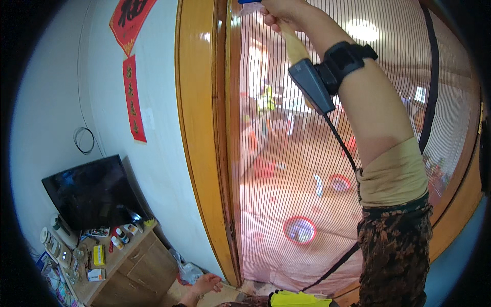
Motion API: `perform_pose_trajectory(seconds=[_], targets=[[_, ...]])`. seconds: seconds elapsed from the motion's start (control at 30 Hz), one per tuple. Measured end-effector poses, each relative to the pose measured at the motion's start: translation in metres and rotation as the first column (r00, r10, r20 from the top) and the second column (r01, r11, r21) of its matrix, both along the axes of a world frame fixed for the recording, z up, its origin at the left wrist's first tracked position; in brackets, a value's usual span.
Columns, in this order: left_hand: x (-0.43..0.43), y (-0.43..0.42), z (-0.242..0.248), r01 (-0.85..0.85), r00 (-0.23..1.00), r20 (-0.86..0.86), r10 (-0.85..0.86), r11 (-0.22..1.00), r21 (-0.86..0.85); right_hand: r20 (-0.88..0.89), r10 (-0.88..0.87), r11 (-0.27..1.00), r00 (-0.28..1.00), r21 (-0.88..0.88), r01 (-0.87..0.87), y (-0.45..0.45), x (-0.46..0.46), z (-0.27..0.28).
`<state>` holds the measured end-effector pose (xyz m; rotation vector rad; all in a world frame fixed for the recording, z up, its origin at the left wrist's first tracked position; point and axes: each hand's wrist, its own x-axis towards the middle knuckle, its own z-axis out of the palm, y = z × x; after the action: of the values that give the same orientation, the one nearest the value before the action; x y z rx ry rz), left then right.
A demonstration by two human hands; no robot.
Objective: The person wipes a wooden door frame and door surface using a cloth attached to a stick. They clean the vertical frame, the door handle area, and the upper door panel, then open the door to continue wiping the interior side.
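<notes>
My right hand (282, 13) is raised at the top edge, in front of a striped, see-through door curtain (268, 215). Its fingers are curled by a blue item (249, 1), cut off by the frame; a beige cloth-like piece (295, 46) hangs below the hand. Whether the fingers grip either is unclear. A black device (312, 86) is strapped to that forearm, with a cable running down. Low in the view, my left hand (209, 284) hangs with fingers slightly bent, near the foot of the wooden door frame (197, 115), and no held object shows in it.
At left, a wooden cabinet (142, 264) carries a flat television (96, 195), bottles (117, 242) and small boxes. A plastic bag (188, 271) lies on the floor beside it. Red banners (134, 99) hang on the wall. Behind the curtain, a room with round red-rimmed containers (300, 230) shows.
</notes>
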<state>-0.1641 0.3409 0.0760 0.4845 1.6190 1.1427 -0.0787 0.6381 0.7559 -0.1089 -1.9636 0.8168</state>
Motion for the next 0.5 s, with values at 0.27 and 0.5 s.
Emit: perform_pose_trajectory(seconds=[0.27,0.5], targets=[[-0.008,-0.046,-0.032,0.029,1.0,-0.013,-0.029,1.0,-0.009,0.265,0.152,0.988,0.952,-0.054,-0.143,0.039,0.023,-0.32],[-0.022,-0.036,-0.001,0.088,0.989,-0.113,-0.099,0.991,-0.103,0.742,-0.194,0.975,0.642,0.216,0.045,0.0,0.11,-0.581]])
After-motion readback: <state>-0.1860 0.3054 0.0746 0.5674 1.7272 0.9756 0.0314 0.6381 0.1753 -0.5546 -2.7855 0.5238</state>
